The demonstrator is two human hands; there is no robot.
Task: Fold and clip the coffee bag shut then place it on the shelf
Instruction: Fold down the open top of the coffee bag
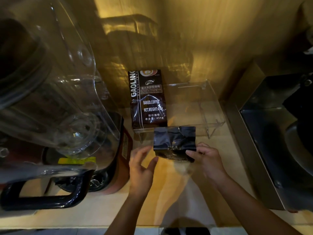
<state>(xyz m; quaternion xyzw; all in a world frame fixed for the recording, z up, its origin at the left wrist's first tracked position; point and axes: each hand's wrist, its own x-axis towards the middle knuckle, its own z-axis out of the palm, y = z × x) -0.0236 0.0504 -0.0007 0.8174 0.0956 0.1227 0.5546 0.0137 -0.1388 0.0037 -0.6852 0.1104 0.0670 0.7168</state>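
A dark, crinkled coffee bag [174,141] hangs over the counter in front of a clear acrylic shelf [213,122]. My right hand [205,158] grips its lower right edge, thumb on the front. My left hand [144,168] is just left of the bag with fingers spread; its fingertips are close to the bag's left edge and hold nothing. A second, full coffee bag [149,100] printed "BAKED.COFFEE" stands on the left part of the shelf. No clip is visible.
A large blender with a clear jug [55,92] and black handle [50,197] fills the left. A steel machine [277,133] stands at the right. The wooden counter [169,200] lies below my hands, with a wall behind.
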